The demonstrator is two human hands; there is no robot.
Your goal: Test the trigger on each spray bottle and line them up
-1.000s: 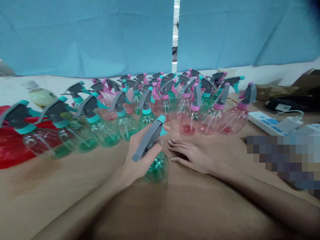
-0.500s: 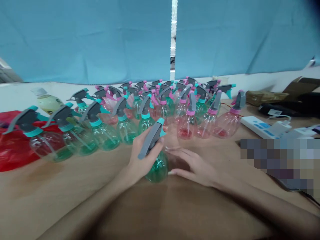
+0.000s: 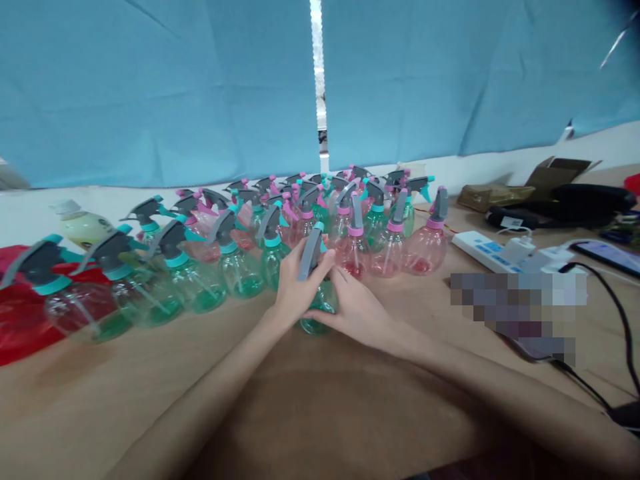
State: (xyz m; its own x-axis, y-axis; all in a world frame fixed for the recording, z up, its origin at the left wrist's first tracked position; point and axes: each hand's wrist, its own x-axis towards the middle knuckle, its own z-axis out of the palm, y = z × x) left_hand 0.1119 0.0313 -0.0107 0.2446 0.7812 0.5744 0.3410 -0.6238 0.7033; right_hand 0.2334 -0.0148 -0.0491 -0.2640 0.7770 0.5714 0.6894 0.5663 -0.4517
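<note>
Near edge: brown tabletop [image 3: 325,413]. At its middle a green spray bottle [image 3: 325,301] is stood upright, clasped from both sides: left hand [image 3: 295,293] wrapped round neck and grey trigger, right hand [image 3: 357,310] cupped against the body. Step judged: bottle gripped and steadied. Crowded spray bottles [image 3: 240,263] stand just behind, so any shift calls for clearance.

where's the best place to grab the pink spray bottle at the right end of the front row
Probably its narrow neck under the pink collar, from the right: the pink spray bottle stands upright, neighbouring bottles crowd its left, and its round body is wide.
</note>
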